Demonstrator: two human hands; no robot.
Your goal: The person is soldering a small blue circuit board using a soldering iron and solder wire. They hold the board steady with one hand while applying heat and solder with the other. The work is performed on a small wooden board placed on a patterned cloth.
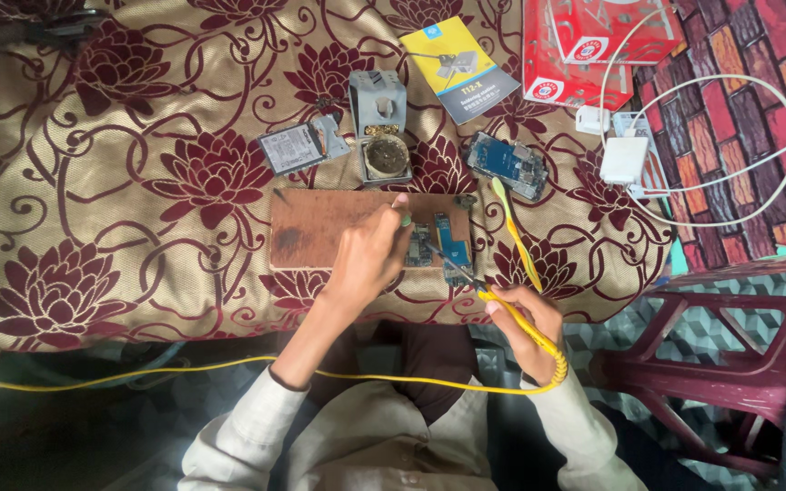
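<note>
My right hand [525, 318] grips a yellow-handled soldering iron [511, 314] whose dark tip points up-left at a small blue circuit board [452, 244]. That board lies on a brown wooden board [320, 227] on the floral cloth. My left hand [370, 255] rests on the wooden board with its fingertips pressing a second small circuit board [420, 247] beside the blue one. The iron's yellow cord [138, 373] runs across my lap to the left.
A grey soldering stand with a round tip-cleaner pot [384, 156] sits behind the wooden board. Nearby lie a phone part [295, 147], another blue board [507, 164], a yellow toothbrush [516, 232], a yellow booklet [459, 65], red boxes [584, 45], a white charger [625, 159] and a maroon plastic stool [730, 355].
</note>
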